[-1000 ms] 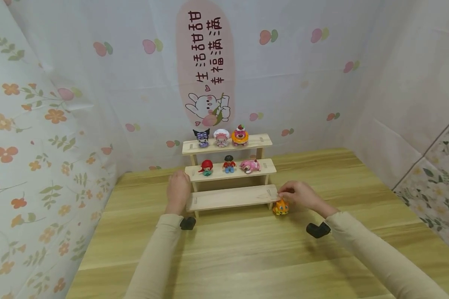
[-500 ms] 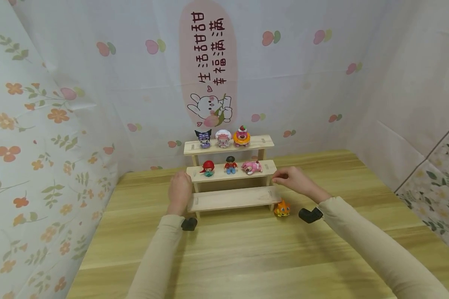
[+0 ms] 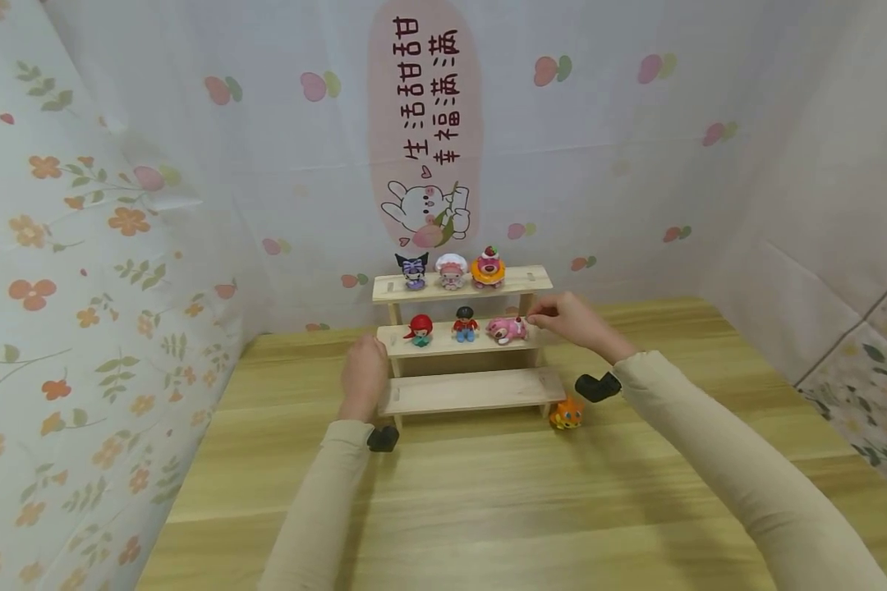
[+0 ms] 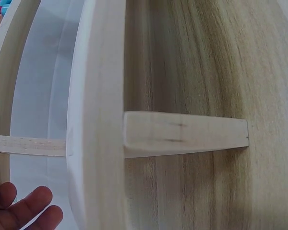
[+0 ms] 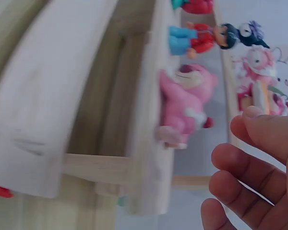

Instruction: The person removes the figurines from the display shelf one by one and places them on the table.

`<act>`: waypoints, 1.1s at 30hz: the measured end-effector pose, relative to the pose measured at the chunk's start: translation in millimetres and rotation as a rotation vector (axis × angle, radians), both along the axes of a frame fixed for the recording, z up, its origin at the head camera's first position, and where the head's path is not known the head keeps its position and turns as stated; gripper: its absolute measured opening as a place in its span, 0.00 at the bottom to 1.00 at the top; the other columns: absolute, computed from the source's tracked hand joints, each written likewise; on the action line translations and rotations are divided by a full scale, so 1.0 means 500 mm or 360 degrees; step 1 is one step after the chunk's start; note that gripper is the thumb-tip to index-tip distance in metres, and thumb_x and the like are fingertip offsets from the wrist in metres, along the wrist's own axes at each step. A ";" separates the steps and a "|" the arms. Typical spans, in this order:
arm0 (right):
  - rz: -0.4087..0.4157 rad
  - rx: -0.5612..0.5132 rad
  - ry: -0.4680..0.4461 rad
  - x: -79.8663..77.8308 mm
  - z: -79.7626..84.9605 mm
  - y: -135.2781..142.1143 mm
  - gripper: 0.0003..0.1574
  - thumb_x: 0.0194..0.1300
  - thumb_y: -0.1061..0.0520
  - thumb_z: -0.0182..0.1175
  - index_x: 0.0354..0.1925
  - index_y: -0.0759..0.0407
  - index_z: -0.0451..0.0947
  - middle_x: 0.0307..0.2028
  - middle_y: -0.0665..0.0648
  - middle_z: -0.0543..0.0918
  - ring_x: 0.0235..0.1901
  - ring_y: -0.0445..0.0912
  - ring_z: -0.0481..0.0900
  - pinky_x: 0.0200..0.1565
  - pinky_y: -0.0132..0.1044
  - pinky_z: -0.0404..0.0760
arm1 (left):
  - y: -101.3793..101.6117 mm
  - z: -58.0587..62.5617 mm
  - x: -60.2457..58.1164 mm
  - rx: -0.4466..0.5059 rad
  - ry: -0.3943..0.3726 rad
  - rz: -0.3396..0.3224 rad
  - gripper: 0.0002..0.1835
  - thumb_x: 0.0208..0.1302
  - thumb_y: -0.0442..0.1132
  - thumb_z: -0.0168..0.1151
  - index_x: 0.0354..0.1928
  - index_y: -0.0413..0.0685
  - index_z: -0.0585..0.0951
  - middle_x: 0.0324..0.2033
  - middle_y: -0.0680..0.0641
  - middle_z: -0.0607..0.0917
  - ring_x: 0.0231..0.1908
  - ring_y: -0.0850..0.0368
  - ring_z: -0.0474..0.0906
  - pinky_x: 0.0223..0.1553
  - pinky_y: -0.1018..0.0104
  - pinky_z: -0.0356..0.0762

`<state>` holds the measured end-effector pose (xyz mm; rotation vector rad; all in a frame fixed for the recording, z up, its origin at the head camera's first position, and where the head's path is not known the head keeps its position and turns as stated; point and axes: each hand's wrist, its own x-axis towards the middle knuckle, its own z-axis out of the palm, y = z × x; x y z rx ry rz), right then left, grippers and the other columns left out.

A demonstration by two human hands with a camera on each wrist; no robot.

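Observation:
A three-tier wooden display shelf (image 3: 466, 392) stands on the table. My left hand (image 3: 364, 371) holds the left end of its middle tier; the left wrist view shows curled fingertips (image 4: 38, 199) at the board's end. My right hand (image 3: 576, 322) hovers by the middle tier's right end, fingers loosely bent and holding nothing. Just left of it lies a pink bear figurine (image 3: 507, 329); the right wrist view shows a gap between the bear (image 5: 187, 105) and the fingertips. Also on that tier are a red-haired mermaid figurine (image 3: 420, 330) and a black-haired figurine in red (image 3: 465, 325).
Three figurines line the top tier: one purple with black ears (image 3: 414, 272), one white-hatted (image 3: 452, 272), one bear in an orange ring (image 3: 488, 269). An orange figurine (image 3: 567, 414) stands on the table (image 3: 488, 501) beside the shelf's front right leg. A curtain (image 3: 303, 180) hangs behind.
My right hand has left the orange figurine and risen up and back to the middle tier beside the pink bear. The left hand stays at the shelf's left end. The head view has shifted slightly.

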<state>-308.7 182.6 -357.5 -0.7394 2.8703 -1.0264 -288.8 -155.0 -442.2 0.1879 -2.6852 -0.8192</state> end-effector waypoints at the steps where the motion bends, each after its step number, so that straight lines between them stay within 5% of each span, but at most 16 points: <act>1: -0.0012 0.0006 0.0011 -0.006 0.006 -0.002 0.10 0.68 0.60 0.57 0.39 0.65 0.82 0.34 0.63 0.84 0.32 0.51 0.78 0.36 0.40 0.75 | 0.001 0.001 0.000 0.0002 0.0001 0.0003 0.17 0.73 0.40 0.39 0.32 0.36 0.72 0.27 0.37 0.78 0.31 0.40 0.79 0.25 0.51 0.75; 15: -0.0115 0.0103 0.0139 -0.064 0.086 -0.046 0.13 0.69 0.56 0.57 0.42 0.65 0.82 0.36 0.62 0.85 0.36 0.55 0.80 0.39 0.44 0.76 | 0.004 0.009 -0.003 0.0001 0.0023 -0.0012 0.16 0.72 0.39 0.39 0.31 0.36 0.72 0.26 0.37 0.77 0.29 0.41 0.78 0.24 0.52 0.75; 27: -0.0158 0.0083 0.0314 -0.089 0.113 -0.080 0.09 0.67 0.56 0.59 0.35 0.63 0.78 0.31 0.62 0.82 0.29 0.49 0.74 0.34 0.40 0.71 | 0.003 -0.005 0.005 0.0032 0.0004 -0.0008 0.16 0.73 0.39 0.39 0.33 0.36 0.72 0.27 0.37 0.78 0.31 0.40 0.78 0.26 0.51 0.75; 33: -0.0196 0.0070 0.0303 -0.107 0.128 -0.099 0.11 0.67 0.54 0.59 0.42 0.61 0.77 0.31 0.61 0.80 0.29 0.50 0.73 0.35 0.40 0.70 | 0.005 -0.003 0.005 0.0031 0.0016 -0.0004 0.15 0.72 0.39 0.39 0.33 0.37 0.72 0.27 0.37 0.78 0.31 0.40 0.79 0.26 0.50 0.76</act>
